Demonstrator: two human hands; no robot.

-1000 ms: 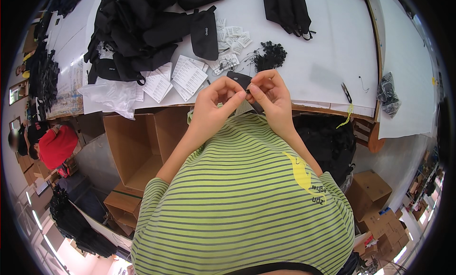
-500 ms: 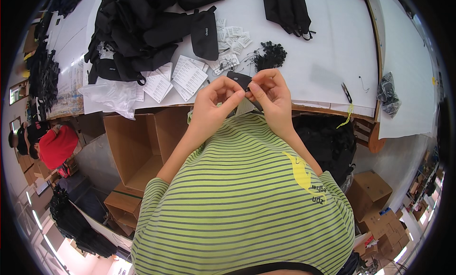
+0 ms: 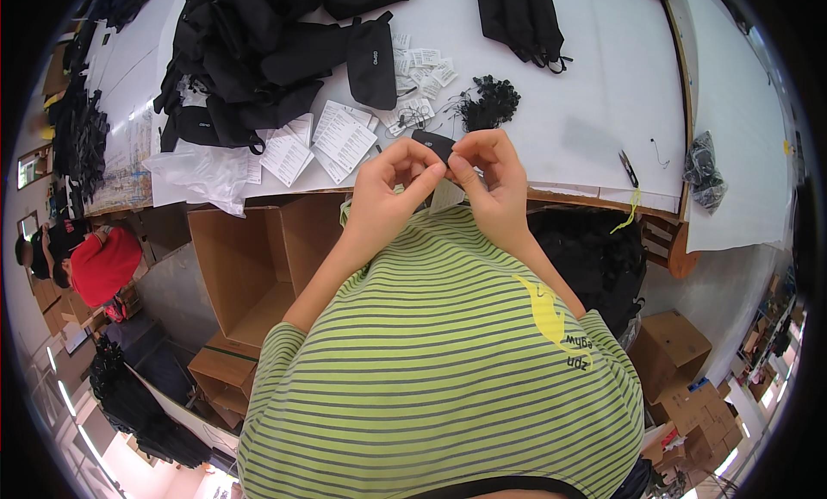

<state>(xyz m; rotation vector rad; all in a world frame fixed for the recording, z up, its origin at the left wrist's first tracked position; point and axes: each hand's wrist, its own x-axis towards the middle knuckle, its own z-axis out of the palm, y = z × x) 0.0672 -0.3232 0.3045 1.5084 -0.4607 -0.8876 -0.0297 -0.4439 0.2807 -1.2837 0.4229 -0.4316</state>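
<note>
At the table's near edge both my hands are raised close together, fingertips almost meeting. Between them shows the top of a black fabric pouch [image 3: 433,140] with a small pale mark; its lower part is hidden by my fingers. My left hand [image 3: 398,182] pinches its near edge between thumb and forefinger. Opposite it, my right hand [image 3: 493,178] pinches the pouch's right edge the same way. A white tag [image 3: 445,196] hangs below my fingertips; how it is attached cannot be made out. Beyond my hands lies a bunch of black cords [image 3: 489,102].
Black pouches [image 3: 370,64] are heaped at the far left, beside printed white cards [image 3: 343,137] and a clear plastic bag [image 3: 205,173]. Thread snips [image 3: 629,168] lie at the right. An open cardboard box [image 3: 245,275] stands below the table edge. A person in red [image 3: 105,259] is far left.
My right fingertips have shifted slightly, and more of the pouch's right side shows. The white tag below is more visible. My left hand stays nearly still.
</note>
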